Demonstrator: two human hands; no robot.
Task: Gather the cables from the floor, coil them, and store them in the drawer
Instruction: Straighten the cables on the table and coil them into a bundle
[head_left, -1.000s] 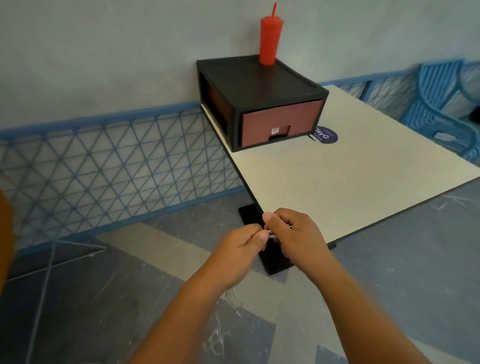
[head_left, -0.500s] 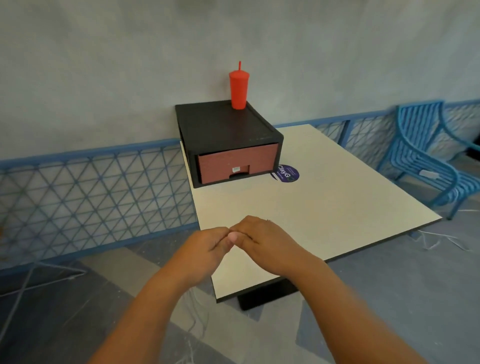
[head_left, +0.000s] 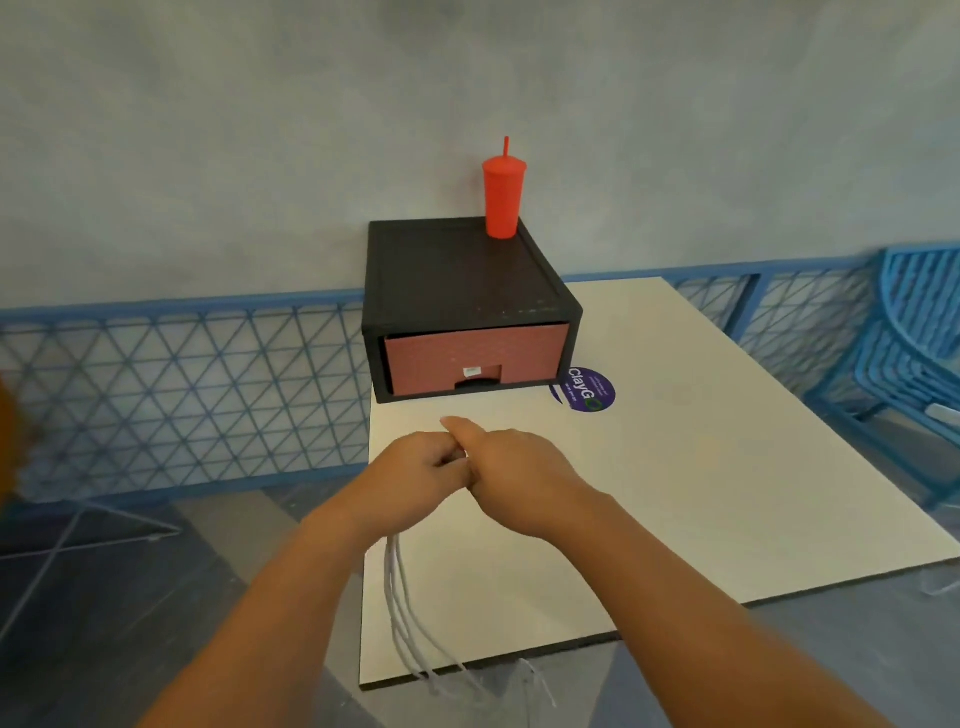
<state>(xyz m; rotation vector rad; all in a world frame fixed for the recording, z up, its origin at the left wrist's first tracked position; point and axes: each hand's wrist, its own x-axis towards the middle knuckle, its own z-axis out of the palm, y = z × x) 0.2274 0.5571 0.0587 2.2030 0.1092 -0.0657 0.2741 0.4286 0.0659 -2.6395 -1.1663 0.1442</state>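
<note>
Thin white cables (head_left: 402, 618) hang in loops from my left hand (head_left: 415, 475), trailing down over the near table edge. My right hand (head_left: 511, 470) is closed against the left one, pinching the same cables at the point where the two hands meet. Both hands hover over the white table (head_left: 675, 493), a short way in front of the black drawer box (head_left: 457, 275). Its reddish drawer (head_left: 475, 361) is shut.
A red tumbler with a straw (head_left: 503, 200) stands on the drawer box. A purple round sticker (head_left: 587, 389) lies on the table beside the box. A blue mesh railing (head_left: 182, 395) runs along the wall, and a blue chair (head_left: 904, 364) stands at right.
The view has come closer over the table. Both hands moved forward above the tabletop, still joined, and the hanging cable loops now show below the left hand.
</note>
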